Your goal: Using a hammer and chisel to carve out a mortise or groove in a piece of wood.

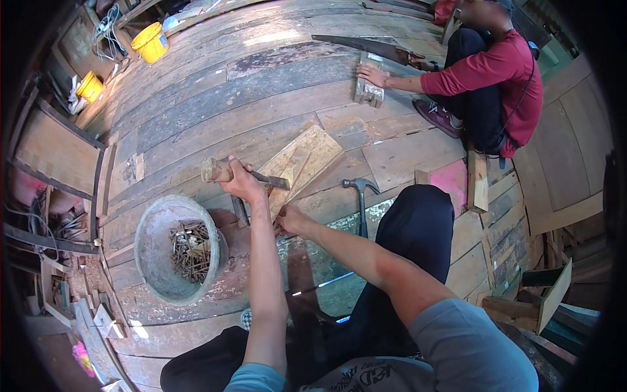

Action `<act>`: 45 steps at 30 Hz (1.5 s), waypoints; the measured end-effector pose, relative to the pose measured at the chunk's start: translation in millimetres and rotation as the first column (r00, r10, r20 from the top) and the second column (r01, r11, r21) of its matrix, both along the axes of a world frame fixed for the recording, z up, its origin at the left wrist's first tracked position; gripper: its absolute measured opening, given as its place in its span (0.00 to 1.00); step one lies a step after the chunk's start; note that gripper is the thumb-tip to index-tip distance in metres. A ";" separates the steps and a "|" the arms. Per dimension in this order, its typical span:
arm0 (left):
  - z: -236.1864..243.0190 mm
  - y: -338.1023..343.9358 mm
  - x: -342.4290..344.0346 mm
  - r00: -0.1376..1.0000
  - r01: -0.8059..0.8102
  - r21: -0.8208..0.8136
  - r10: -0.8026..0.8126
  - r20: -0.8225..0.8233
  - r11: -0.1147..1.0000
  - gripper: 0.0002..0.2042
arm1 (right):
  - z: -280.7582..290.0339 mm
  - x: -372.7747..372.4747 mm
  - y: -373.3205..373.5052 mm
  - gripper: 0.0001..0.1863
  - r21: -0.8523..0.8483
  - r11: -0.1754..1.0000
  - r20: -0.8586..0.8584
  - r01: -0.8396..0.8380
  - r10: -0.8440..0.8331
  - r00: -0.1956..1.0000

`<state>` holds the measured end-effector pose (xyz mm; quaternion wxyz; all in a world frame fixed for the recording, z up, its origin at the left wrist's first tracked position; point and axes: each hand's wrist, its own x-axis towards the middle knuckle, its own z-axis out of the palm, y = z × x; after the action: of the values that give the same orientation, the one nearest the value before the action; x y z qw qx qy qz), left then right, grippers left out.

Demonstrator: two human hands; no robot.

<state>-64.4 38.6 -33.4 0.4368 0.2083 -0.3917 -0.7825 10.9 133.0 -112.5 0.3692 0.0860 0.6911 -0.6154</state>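
Note:
My left hand (243, 181) is closed around a tool with a thick, rounded wooden end (215, 171) and a dark flat bar (273, 181) reaching right over a board. Beyond my hands, the light wooden board (317, 151) lies slanted on the floor, with a narrow wood strip on it. My right hand (294, 221) is low at the board's near end, fingers curled together; what they grip is hidden. A claw hammer (361, 199) lies on the planks right of my right hand. To the left stands a grey bucket (149, 258) holding many nails (191, 251).
At the upper right a co-worker in a red top (486, 75) crouches, one hand on a wooden block (369, 95), the other holding a handsaw (366, 46). Yellow buckets (150, 43) stand far left. A wooden frame (59, 147) is at left; wood pieces (522, 310) lie at right.

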 end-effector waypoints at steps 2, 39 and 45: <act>1.2 1.4 0.0 1.000 -0.009 0.001 0.009 0.006 1.000 0.07 | -2.9 0.1 -0.2 0.10 0.004 1.000 0.002 0.007 -0.007 1.000; 3.4 10.5 9.2 0.999 -0.034 -0.076 0.033 -0.009 0.997 0.05 | -8.9 3.0 -7.8 0.09 0.018 0.997 -0.018 0.070 -0.070 0.997; -1.2 15.1 13.0 1.000 0.001 -0.117 -0.001 -0.003 0.993 0.05 | -23.5 -1.1 -7.0 0.12 0.114 0.993 -0.075 0.042 -0.034 0.997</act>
<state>-51.4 53.7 -34.6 0.4486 0.1810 -0.4363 -0.7587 9.8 126.0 -136.1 0.3264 0.0980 0.7368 -0.5840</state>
